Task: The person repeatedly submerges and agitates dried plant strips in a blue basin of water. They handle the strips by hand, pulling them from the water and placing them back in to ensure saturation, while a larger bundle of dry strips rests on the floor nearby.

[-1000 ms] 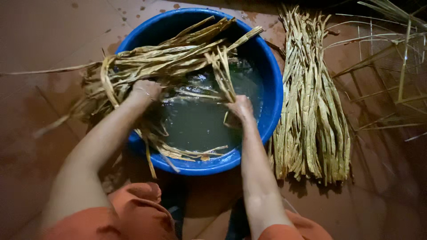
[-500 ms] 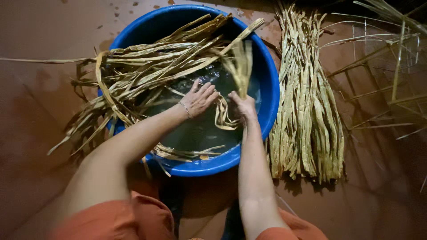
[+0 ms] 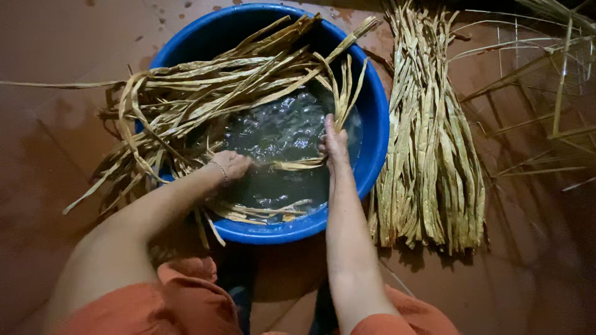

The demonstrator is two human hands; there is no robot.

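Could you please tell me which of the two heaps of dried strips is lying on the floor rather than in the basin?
The straight bundle right of the blue basin; the tangled strips drape across the basin.

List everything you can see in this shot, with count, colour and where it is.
basin: one, blue, centre, on the floor, holding water
water: murky grey-green, inside the basin
soaking strips: one loose pile, tan, draped across the basin and over its left rim
dry bundle: one, tan, lying on the floor right of the basin
thin stalks: several, pale, upper right on the floor
floor: reddish brown, wet patches
orange garment: bottom edge
left hand: in the water among the strips
right hand: gripping a few wet strips
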